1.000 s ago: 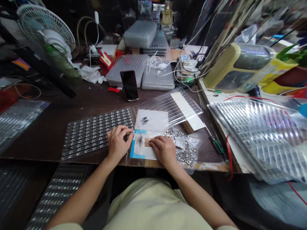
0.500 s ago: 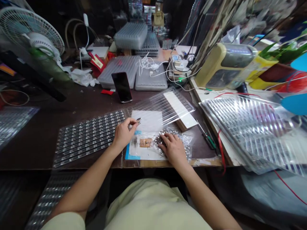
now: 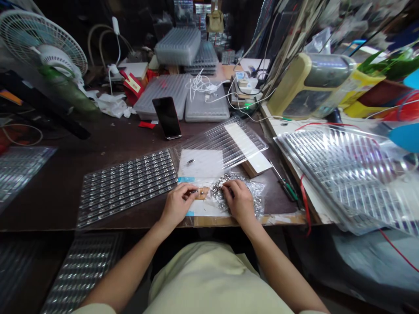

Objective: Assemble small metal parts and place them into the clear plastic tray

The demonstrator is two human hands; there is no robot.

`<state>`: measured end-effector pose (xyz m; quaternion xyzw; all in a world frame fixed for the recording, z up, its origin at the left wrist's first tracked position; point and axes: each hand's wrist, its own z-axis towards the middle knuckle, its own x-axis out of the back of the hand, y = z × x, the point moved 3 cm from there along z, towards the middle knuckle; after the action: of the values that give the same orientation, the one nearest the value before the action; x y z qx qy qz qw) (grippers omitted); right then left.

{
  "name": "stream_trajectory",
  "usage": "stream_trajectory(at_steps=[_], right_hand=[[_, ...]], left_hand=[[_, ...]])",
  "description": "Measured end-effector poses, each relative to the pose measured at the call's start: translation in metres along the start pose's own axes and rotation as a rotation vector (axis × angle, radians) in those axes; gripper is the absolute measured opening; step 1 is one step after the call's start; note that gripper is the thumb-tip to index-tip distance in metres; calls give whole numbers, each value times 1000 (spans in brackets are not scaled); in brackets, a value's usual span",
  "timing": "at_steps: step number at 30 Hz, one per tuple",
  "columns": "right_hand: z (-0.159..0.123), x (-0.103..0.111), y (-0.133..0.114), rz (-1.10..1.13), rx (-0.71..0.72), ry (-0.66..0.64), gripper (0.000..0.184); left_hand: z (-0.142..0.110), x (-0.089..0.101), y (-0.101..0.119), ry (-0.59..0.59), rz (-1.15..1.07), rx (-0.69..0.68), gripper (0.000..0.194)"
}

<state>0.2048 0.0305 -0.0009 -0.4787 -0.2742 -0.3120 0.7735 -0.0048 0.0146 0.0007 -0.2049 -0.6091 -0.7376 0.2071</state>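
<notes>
My left hand [image 3: 178, 204] rests near the table's front edge, its fingers pinched on a small metal part beside a little orange-brown block [image 3: 204, 192]. My right hand [image 3: 239, 201] lies curled on a clear bag of small shiny metal parts [image 3: 252, 192], fingers closed among the pieces. One loose metal part [image 3: 190, 162] lies on the white sheet [image 3: 203, 163] just beyond the hands. A clear tray filled with rows of metal parts [image 3: 127, 183] sits left of my left hand.
A black phone [image 3: 167, 117] leans upright behind the white sheet. An empty ribbed clear tray [image 3: 229, 141] covers a white block. Screwdrivers [image 3: 284, 184] lie at right, beside big bagged trays [image 3: 347, 174]. A fan [image 3: 42, 43] stands far left; stacked tray boxes [image 3: 178, 46] at the back.
My left hand set a metal part down on the white sheet and came back toward me to the orange block. My right hand stayed on the bag of parts.
</notes>
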Motion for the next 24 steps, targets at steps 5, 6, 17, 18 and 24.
stream_trajectory(at_steps=[5,6,17,18,24], right_hand=[[0,2,-1,120,2,-13,18],[0,3,-2,132,9,-17,18],[-2,4,-8,158,9,-87,18],[-1,4,-8,123,13,-83,17],[7,0,-13,-224,91,-185,30]], left_hand=[[-1,-7,3,2,29,-96,12],[-1,-8,3,4,35,-100,12],[2,-11,6,0,140,-102,14],[2,-11,6,-4,145,-99,14],[2,-12,3,4,96,-86,12]])
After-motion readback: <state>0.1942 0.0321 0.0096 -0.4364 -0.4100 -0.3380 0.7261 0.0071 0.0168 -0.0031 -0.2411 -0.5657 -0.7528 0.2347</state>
